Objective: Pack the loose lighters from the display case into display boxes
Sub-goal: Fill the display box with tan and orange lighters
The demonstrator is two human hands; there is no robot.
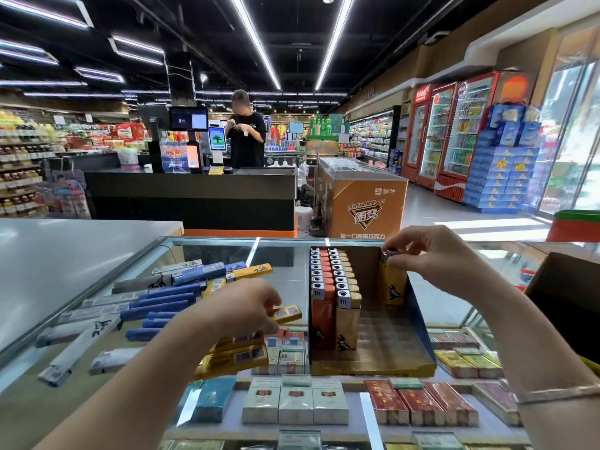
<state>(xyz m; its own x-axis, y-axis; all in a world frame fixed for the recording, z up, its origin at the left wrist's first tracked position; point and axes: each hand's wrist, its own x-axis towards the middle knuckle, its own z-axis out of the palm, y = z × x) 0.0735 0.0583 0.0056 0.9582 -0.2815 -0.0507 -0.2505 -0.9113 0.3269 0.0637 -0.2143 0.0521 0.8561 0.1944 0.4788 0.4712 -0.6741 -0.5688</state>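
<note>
Glass display case (292, 254) top, shop counter, person standing over it with both forearms out. Display box (373, 352) sits open on the glass right of centre, cardboard, blue side wall. Inside at its left: two upright rows of lighters, an orange row (324, 300) and a yellow row (349, 306), metal tops up, packed tight against each other. Right hand (435, 254) is over the box's far right part, thumb and fingers pinched on the metal top of a yellow lighter (393, 284) that stands upright in the box, apart from the two rows. Left hand (240, 306) is lower, left of the box, fingers curled round another yellow lighter (287, 314) lying flat, barcode label up. Just below that hand, more yellow lighters (233, 358) lie flat on the glass. Further left a loose spread: blue lighters (165, 300), white lighters (81, 339), some grey, all on their sides and pointing different ways. Cigarette packs (295, 404) show under the glass. Bracelet (558, 393) on right wrist. Behind, a checkout counter (191, 190) with a person in a black shirt (245, 138), an orange freezer chest (363, 199), red drink fridges (451, 131).
</note>
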